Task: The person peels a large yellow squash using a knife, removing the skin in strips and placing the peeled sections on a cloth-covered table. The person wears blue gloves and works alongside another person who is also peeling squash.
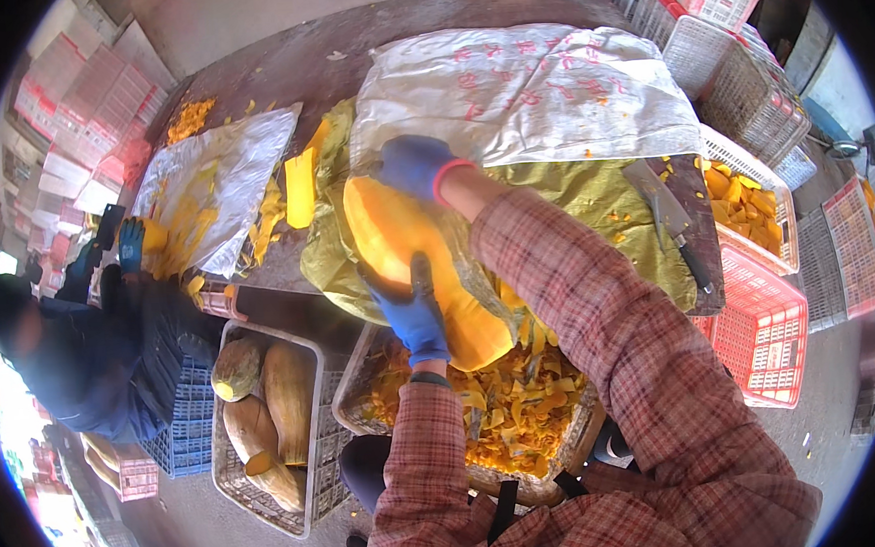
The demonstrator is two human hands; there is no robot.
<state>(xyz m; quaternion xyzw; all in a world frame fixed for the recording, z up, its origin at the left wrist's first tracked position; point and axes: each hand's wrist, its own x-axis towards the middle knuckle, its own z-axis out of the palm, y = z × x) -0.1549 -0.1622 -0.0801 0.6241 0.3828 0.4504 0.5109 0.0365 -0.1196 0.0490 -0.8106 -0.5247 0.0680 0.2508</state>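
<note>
A large, long squash (397,223), with orange flesh bared on one side and rind on the other, is held at a slant over the near edge of the table. My left hand (412,313), in a blue glove, grips its lower left side. My right hand (420,165), also blue-gloved, is at its upper end and looks blurred; whether it holds a tool there is hidden. Below the squash, a crate (354,384) is heaped with orange peelings (525,411). A cleaver (666,210) with a black handle lies on the table to the right. A peeled yellow piece (300,190) stands left of the squash.
A white woven sack (524,88) and a yellow-green sack (576,205) cover parts of the table. Whole squashes fill a crate (315,424) at left. Cut chunks (741,202) and a red crate (763,321) are at right. A co-worker (105,361) sits at far left.
</note>
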